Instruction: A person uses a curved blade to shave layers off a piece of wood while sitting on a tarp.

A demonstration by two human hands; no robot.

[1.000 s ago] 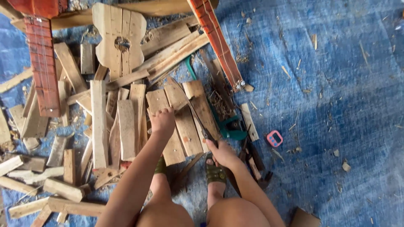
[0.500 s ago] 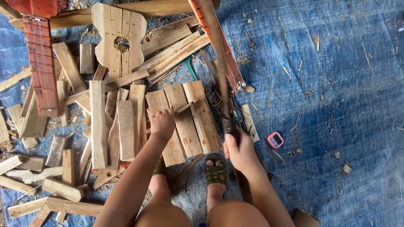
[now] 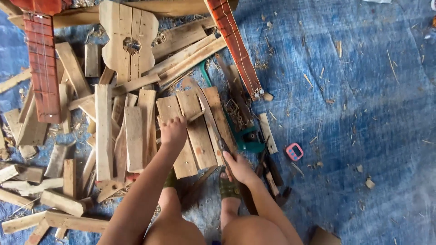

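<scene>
Three short wooden planks [image 3: 200,136] lie side by side on the blue tarp in front of my knees. My left hand [image 3: 173,131] presses down on the leftmost plank, fingers curled at its top edge. My right hand [image 3: 238,168] is shut on the dark handle of a long knife [image 3: 210,122]. Its blade lies slanted across the planks, tip pointing up and left. My feet in green sandals [image 3: 229,188] sit just below the planks.
A guitar-shaped wooden body [image 3: 129,41] lies at the top, with red guitar necks [image 3: 43,68] at the left and middle. Loose wood offcuts [image 3: 68,163] crowd the left. A green-handled saw [image 3: 247,138] and small pink object [image 3: 294,151] lie right of the planks.
My right hand moved left with the knife, and the blade swung from upright beside the planks to lying across them. My left hand stayed on the plank.
</scene>
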